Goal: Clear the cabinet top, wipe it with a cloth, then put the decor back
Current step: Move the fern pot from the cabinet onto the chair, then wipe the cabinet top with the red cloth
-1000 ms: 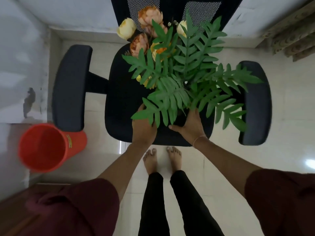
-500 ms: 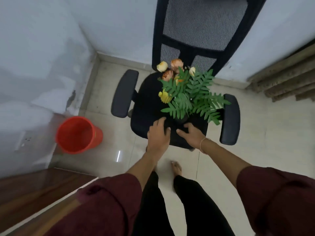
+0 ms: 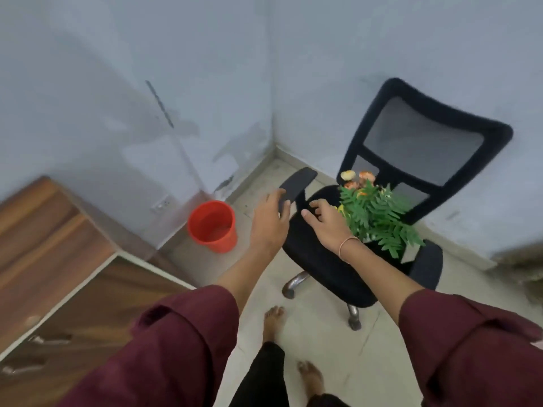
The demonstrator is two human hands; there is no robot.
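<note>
A potted artificial plant (image 3: pixel 376 215) with green fern leaves and peach and cream flowers stands on the seat of a black office chair (image 3: pixel 320 254). Leaves hide its pot. Both my hands are off the plant and hold nothing. My left hand (image 3: pixel 269 221) hovers in front of the chair's left armrest (image 3: pixel 298 183), fingers relaxed. My right hand (image 3: pixel 323 223) is above the seat just left of the leaves, fingers loosely bent. The wooden cabinet top (image 3: pixel 44 239) lies at the lower left.
A red bucket (image 3: pixel 213 226) stands on the tiled floor near the wall corner, between cabinet and chair. The chair's mesh back (image 3: pixel 423 142) leans by the right wall. My bare feet (image 3: pixel 273 321) are on the floor below the chair's metal base.
My hands have let go of the plant pot and drawn back to the left. My view has risen and turned left, bringing the cabinet top into sight.
</note>
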